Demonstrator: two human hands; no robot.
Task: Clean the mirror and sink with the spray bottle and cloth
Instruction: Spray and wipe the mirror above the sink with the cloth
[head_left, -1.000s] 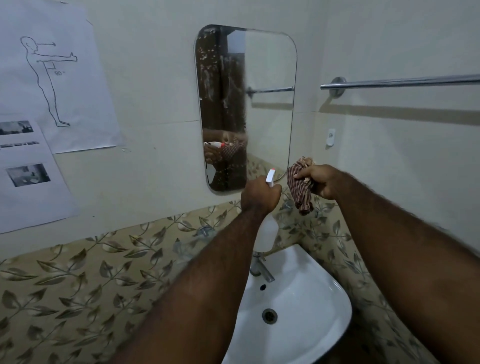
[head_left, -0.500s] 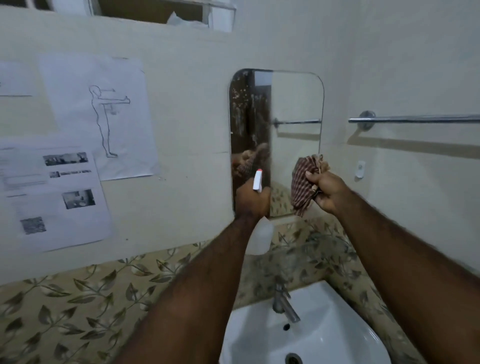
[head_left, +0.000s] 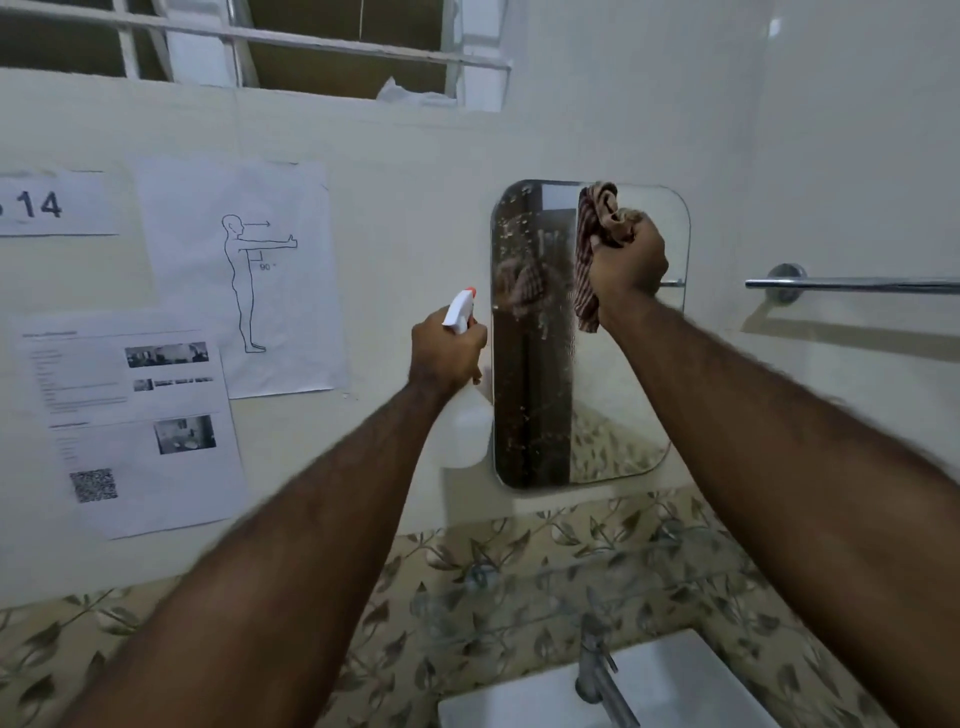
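A rounded wall mirror hangs above the white sink, with droplets on its left half. My right hand grips a bunched red-and-white checked cloth and presses it against the upper part of the mirror. Just left of the mirror's edge, my left hand holds a white spray bottle by its neck. Its orange-tipped nozzle points up toward the mirror. Only the sink's back rim shows at the bottom.
A metal tap stands at the sink's back. A chrome towel rail runs along the right wall. Printed sheets are taped to the wall at left. Leaf-patterned tiles line the wall below the mirror. A barred window sits above.
My right hand has risen with the cloth from beside the mirror's lower right onto its upper glass. My left hand with the bottle has shifted left off the mirror. The view has tilted upward.
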